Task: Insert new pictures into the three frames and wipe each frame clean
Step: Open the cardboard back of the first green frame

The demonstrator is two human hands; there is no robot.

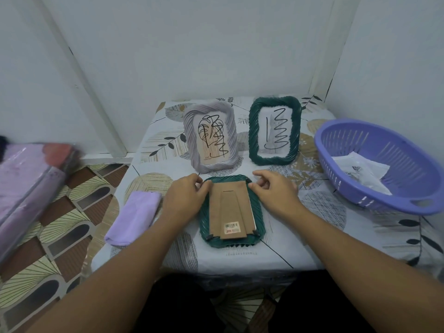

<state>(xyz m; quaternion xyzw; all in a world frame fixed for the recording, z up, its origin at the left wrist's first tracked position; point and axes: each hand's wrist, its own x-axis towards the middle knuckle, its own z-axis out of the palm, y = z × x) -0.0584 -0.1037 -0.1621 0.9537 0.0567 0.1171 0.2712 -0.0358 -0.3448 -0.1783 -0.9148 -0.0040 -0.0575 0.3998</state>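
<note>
- My left hand rests on the far left corner of the dark green ribbed picture frame lying face down, its fingertips curled against the rim at the edge of the backing; I cannot tell whether they actually pinch anything.
- My right hand sits at the far right corner of the same frame, fingers bent, thumb and forefinger close together at the rim; a firm grip I cannot confirm.
- The brown cardboard backing board lies in the frame, stand flap flat, with a barcode sticker near its near edge.
- Just left of the frame lies a folded lilac cloth on the leaf-patterned tablecloth.
- Farther away, a pale grey ribbed frame stands upright on the left, holding a leaf line drawing scribbled over in black.
- Beside it on the right stands a second dark green ribbed frame, its picture also scribbled over.
- At the right edge sits a purple slotted plastic basket holding white sheets.
- Far left, a blurred lilac wrapped bundle lies off the table.
</note>
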